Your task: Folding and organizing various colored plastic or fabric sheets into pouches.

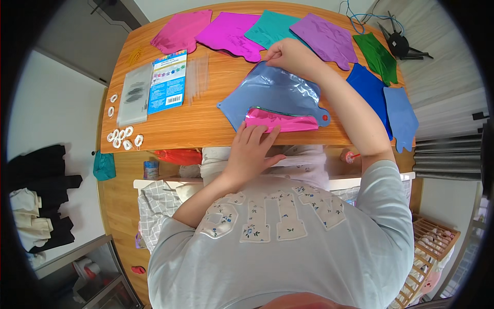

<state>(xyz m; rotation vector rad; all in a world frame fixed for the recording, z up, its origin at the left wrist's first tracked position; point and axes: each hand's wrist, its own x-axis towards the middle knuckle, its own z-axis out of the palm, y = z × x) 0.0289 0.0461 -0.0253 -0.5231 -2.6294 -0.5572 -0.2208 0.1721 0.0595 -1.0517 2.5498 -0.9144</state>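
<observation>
A flat, shiny blue-grey foil balloon (pixel 257 92) lies before me near the table's front edge. On its lower part rests a pink foil piece (pixel 296 122), folded into a narrow strip with a thin green edge. My left hand (pixel 251 153) has its fingers stretched out, fingertips touching the left end of the pink strip; its thumb points off to the right. At the top corner of the blue-grey balloon, my right hand (pixel 288 57) pinches the foil between thumb and fingers. The balloon's rounded tab shows a red dot at the right.
Flat foil balloons, including a teal one (pixel 272 28) and a dark blue one (pixel 368 92), line the far and right edges. Left lie a blue-white package card (pixel 168 82), clear plastic sleeves (pixel 135 92) and several white ribbon rolls (pixel 119 135). A black router (pixel 399 44) stands back right.
</observation>
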